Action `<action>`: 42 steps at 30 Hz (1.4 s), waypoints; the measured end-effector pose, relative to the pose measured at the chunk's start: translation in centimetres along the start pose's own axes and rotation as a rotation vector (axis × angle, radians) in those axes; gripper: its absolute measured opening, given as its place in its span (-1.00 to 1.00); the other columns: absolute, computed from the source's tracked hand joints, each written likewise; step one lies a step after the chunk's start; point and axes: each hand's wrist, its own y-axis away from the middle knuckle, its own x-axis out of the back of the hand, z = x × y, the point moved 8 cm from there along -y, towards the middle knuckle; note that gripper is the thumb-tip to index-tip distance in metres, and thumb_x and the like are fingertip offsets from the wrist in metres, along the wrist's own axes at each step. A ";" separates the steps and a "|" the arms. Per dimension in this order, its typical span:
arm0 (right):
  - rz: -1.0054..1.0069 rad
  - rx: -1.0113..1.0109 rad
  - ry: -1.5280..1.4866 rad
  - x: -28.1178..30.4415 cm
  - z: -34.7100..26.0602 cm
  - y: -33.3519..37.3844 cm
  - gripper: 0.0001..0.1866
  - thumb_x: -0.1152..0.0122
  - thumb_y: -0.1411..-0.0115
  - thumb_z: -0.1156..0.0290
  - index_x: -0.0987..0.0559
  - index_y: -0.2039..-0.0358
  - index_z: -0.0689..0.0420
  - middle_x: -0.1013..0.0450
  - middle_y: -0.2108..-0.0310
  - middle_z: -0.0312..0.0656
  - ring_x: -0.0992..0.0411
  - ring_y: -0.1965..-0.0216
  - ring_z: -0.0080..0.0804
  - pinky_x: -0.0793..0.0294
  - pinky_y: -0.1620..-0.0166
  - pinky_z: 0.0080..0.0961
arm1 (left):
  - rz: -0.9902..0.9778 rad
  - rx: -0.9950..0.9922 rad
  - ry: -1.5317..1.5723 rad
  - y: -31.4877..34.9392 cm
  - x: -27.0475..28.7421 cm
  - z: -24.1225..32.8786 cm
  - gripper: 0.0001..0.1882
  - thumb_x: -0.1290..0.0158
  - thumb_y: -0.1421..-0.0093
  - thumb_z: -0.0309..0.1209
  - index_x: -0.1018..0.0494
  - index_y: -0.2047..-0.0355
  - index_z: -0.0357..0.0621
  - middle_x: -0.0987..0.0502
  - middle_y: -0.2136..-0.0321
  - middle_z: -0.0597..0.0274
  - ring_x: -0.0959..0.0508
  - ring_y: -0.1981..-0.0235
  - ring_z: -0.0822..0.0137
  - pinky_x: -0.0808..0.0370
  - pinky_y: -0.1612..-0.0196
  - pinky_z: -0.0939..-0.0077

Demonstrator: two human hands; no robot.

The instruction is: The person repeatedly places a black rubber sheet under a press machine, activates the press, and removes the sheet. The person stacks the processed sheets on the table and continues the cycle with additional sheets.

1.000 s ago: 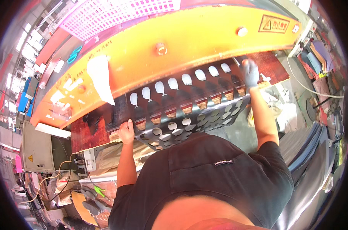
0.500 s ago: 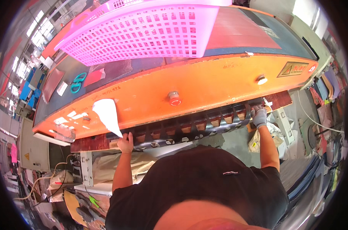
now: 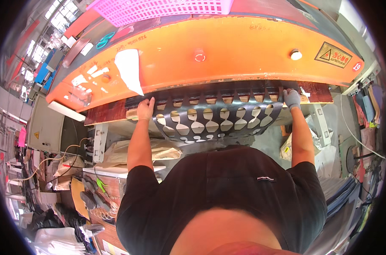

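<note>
A black flexible sheet [image 3: 217, 112] with rows of cut-out holes hangs down from the front of an orange machine [image 3: 244, 46], toward my body. My bare left hand [image 3: 146, 109] is closed at the sheet's upper left corner, by the machine's lower edge. At the opposite upper corner, my right hand [image 3: 292, 98], in a grey glove, grips the sheet's right edge. The sheet's upper part lies on a dark reddish board [image 3: 318, 94] under the machine's front. Some fingertips of both hands are hidden.
A pink plastic basket [image 3: 167, 12] and teal scissors [image 3: 105, 40] rest on the machine top. A white paper [image 3: 129, 70] hangs on its front, near a red push button [image 3: 200, 55]. Brown paper [image 3: 120, 151] lies low at left; a bag [image 3: 286, 148] sits on the floor at right.
The sheet has come out toward me and now hangs lower, showing more rows of holes. Both hands stay at its sides. My view has tilted downward, so the machine sits higher.
</note>
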 end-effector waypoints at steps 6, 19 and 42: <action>0.082 -0.013 -0.033 0.9 1.9 5.3 -0.66 0.00 -0.10 0.14 -0.60 0.46 0.13 -0.49 0.36 0.01 -0.45 0.28 -0.01 -0.38 0.14 -0.15 | 0.115 -0.071 -0.055 6.8 1.7 0.1 -0.54 0.02 -0.13 -0.04 -0.35 0.69 -0.17 -0.45 0.60 0.04 -0.45 0.41 -0.01 -0.36 0.33 0.10; 0.126 -0.147 -0.124 6.9 8.9 27.8 -0.69 0.03 -0.19 0.26 -0.57 0.40 0.24 -0.48 0.39 0.03 -0.45 0.32 -0.04 -0.38 0.25 -0.24 | 0.158 -0.310 0.010 29.1 10.6 0.4 -0.65 -0.09 -0.03 -0.30 -0.21 0.74 -0.13 -0.29 0.69 0.15 -0.32 0.59 0.06 -0.25 0.51 0.19; -0.362 0.289 -0.436 3.3 -42.5 32.2 -0.36 -0.25 0.20 0.11 -0.43 0.11 0.21 -0.40 0.14 0.05 -0.38 0.06 -0.11 -0.36 0.01 -0.29 | 0.007 -0.123 0.507 32.7 10.0 -0.7 -0.66 -0.06 -0.07 -0.46 -0.45 0.09 -0.15 -0.30 -0.05 0.04 -0.35 -0.04 0.08 -0.30 -0.07 0.31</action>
